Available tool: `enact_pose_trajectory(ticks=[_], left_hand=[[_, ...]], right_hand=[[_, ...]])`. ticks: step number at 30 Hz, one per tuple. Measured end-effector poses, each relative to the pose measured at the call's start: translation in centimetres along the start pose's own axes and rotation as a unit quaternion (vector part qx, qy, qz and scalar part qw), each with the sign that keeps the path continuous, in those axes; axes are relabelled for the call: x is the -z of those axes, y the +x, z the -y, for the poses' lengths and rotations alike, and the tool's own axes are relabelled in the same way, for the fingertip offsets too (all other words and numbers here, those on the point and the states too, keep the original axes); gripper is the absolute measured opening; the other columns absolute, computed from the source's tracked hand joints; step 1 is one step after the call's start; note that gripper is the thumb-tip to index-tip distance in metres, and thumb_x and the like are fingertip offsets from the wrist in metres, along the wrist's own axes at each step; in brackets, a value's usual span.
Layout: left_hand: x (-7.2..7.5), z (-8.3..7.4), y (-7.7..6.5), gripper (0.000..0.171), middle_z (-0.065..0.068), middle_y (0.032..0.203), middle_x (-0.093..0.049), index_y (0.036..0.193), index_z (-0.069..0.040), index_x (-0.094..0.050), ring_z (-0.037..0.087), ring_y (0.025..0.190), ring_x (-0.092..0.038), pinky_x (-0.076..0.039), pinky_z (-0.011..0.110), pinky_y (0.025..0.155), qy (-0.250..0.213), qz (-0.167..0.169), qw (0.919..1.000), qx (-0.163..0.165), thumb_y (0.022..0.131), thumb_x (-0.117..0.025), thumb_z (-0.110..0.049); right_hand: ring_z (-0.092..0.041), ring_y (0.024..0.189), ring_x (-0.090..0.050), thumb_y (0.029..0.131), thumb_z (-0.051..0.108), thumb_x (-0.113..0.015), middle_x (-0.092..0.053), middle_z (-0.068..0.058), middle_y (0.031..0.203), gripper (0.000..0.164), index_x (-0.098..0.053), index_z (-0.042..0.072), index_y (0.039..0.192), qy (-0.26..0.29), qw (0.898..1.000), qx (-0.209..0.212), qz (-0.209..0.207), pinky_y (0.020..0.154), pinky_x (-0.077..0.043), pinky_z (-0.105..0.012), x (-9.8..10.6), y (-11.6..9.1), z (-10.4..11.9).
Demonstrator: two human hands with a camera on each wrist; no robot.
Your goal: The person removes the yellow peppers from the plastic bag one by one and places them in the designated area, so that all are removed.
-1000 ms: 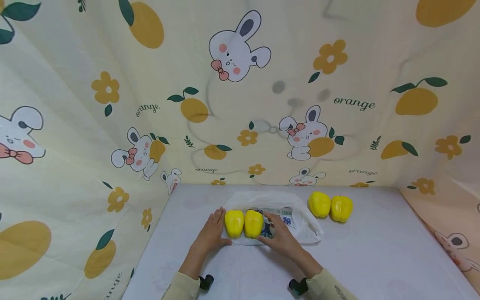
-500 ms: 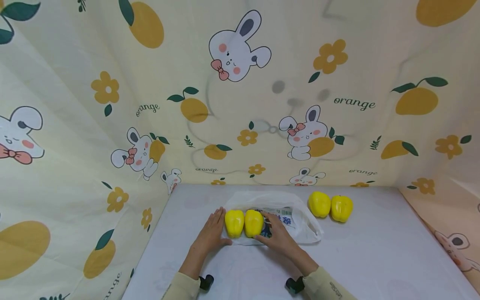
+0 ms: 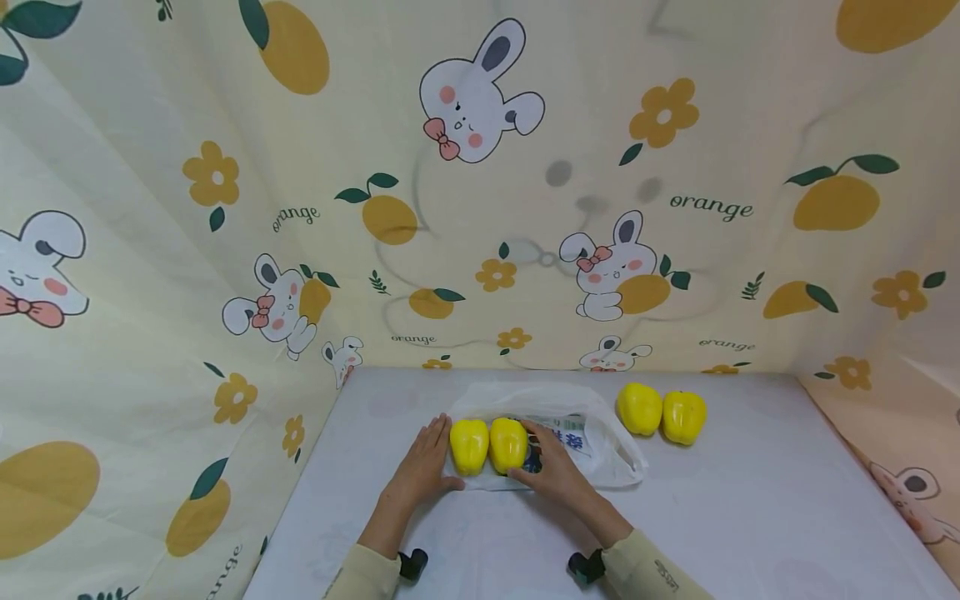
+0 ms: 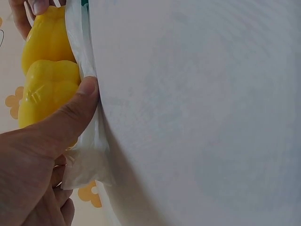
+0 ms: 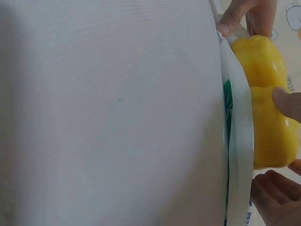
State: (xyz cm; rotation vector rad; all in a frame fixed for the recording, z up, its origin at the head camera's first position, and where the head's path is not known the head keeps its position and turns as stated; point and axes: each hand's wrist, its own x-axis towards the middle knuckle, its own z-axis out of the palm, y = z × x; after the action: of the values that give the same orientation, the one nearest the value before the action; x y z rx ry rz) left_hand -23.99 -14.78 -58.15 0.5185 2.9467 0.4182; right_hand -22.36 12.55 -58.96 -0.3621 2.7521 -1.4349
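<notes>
Two glossy yellow bell peppers stand side by side on a flat white plastic bag (image 3: 525,398): a left pepper (image 3: 469,447) and a right pepper (image 3: 508,446). My left hand (image 3: 422,469) lies along the left pepper's outer side with fingers straight. In the left wrist view its thumb (image 4: 77,106) reaches over the bag's front edge. My right hand (image 3: 558,475) holds the right pepper between thumb and fingers; the right wrist view has the thumb (image 5: 288,101) against its side. The outer fingers (image 5: 275,193) of that hand are bent beside the bag.
Two more yellow bell peppers, one (image 3: 639,409) beside another (image 3: 683,417), stand right of the bag. The white tabletop (image 3: 750,500) runs back to a patterned curtain (image 3: 495,200). Printing (image 3: 573,437) shows on the bag.
My right hand has shifted slightly left, bringing its thumb and fingers closer around the right pepper. The left hand and the other peppers stay put.
</notes>
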Motion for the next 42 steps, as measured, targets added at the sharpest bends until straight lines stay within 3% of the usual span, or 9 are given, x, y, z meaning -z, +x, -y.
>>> enact_pose_trajectory(ticks=[8,17,29,42], left_hand=[[-0.3,0.1,0.0,0.116,0.018,0.178,-0.02,0.17,0.001,-0.021,0.031,0.165,-0.021,-0.017,0.048,0.135,0.001,0.001,1.0,0.0,0.087,-0.091,-0.041],[-0.3,0.1,0.0,0.116,0.018,0.178,-0.02,0.169,0.001,-0.021,0.032,0.164,-0.021,-0.018,0.049,0.135,-0.001,-0.002,1.0,0.001,0.087,-0.091,-0.04],[-0.3,0.1,-0.1,0.116,0.018,0.178,-0.02,0.169,0.001,-0.022,0.031,0.165,-0.021,-0.017,0.048,0.135,0.0,-0.001,1.0,0.001,0.087,-0.091,-0.042],[0.1,-0.2,-0.1,0.115,0.019,0.177,-0.021,0.169,0.002,-0.023,0.032,0.164,-0.022,-0.018,0.048,0.135,0.012,-0.006,0.9999,-0.001,0.087,-0.091,-0.042]], right_hand=[[-0.039,0.137,-0.056,0.087,0.022,-0.093,-0.05,-0.019,0.157,0.092,-0.041,0.006,0.161,-0.001,1.0,0.0,0.002,0.115,-0.051,-0.058,-0.2,0.1,0.0],[-0.041,0.143,-0.05,0.085,0.022,-0.094,-0.049,-0.019,0.159,0.094,-0.042,0.006,0.161,-0.006,1.0,-0.005,0.004,0.122,-0.041,-0.063,-0.5,0.3,-0.2],[-0.04,0.135,-0.057,0.086,0.019,-0.093,-0.051,-0.021,0.155,0.091,-0.042,0.004,0.16,-0.001,1.0,0.007,0.012,0.113,-0.053,-0.058,0.2,0.0,0.3],[-0.036,0.138,-0.055,0.087,0.023,-0.093,-0.05,-0.016,0.157,0.092,-0.042,0.006,0.161,0.01,1.0,0.01,0.013,0.114,-0.053,-0.055,1.0,-0.5,0.3]])
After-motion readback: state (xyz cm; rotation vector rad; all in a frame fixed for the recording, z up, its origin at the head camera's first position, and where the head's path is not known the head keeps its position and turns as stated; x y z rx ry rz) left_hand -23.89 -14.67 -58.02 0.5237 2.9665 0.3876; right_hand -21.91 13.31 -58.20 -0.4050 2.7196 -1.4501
